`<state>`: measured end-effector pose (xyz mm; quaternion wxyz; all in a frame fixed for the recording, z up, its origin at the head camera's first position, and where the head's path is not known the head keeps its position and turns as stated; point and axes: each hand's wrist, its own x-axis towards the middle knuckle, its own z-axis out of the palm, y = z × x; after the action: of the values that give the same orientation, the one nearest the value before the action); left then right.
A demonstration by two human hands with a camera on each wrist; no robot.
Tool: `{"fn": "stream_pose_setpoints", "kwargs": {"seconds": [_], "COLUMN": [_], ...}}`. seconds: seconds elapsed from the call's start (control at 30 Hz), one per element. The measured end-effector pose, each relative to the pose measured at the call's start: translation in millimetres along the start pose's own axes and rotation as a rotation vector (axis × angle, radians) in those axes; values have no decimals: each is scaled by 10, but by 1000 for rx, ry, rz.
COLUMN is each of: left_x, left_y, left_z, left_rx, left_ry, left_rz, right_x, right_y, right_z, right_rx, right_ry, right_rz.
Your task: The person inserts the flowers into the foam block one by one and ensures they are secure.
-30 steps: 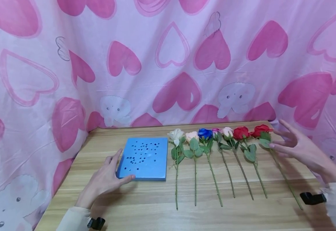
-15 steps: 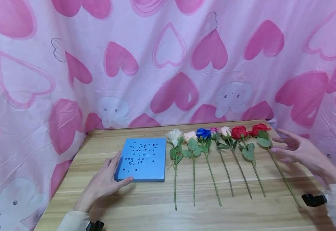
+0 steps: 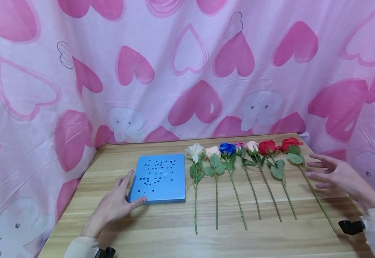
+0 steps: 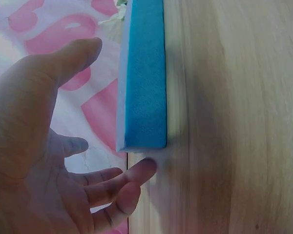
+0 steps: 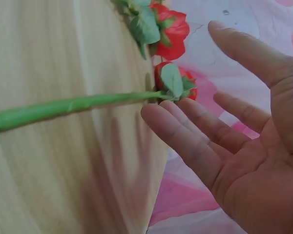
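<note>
A blue foam board dotted with small holes lies flat on the wooden table. My left hand is at its near left corner, fingers spread and holding nothing; the left wrist view shows fingertips just off the corner of the board's thick edge. To the right, several artificial roses lie side by side, stems toward me: a white rose, a blue rose and a red rose among them. My right hand hovers beside the outermost red rose, fingers extended, gripping nothing. Its stem crosses the right wrist view.
A peach rose, a small magenta rose and a pale pink rose fill out the row. Behind the wooden table hangs a pink curtain printed with hearts, which also runs along both sides.
My right hand has come slightly toward me, away from the outermost red rose's bloom. The blue foam board has turned very slightly beside my left hand. The roses lie as before.
</note>
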<state>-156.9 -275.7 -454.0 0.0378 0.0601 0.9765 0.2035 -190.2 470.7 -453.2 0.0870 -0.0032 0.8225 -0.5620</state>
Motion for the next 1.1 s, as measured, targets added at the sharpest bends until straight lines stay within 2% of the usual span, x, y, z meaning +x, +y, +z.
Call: {"fn": "stream_pose_setpoints", "kwargs": {"seconds": [0.13, 0.27, 0.37, 0.53, 0.73, 0.83, 1.1], "left_x": [27, 49, 63, 78, 75, 74, 111], "left_y": [-7, -2, 5, 12, -6, -5, 16], "left_z": [18, 41, 54, 68, 92, 103, 138], "left_rx": [25, 69, 97, 112, 125, 126, 126], "left_ry": [7, 25, 42, 61, 70, 62, 8], "left_rz": [-7, -7, -7, 4, 14, 10, -16], "right_x": [17, 49, 68, 87, 102, 114, 136], "right_y": [101, 163, 176, 187, 234, 247, 260], "right_z": [-17, 0, 18, 22, 26, 31, 24], "right_rx": [-41, -221, -301, -281, -270, -249, -295], "right_ry": [-7, 14, 17, -13, -33, -44, -47], "right_rz": [-19, -54, -38, 49, 35, 61, 109]}}
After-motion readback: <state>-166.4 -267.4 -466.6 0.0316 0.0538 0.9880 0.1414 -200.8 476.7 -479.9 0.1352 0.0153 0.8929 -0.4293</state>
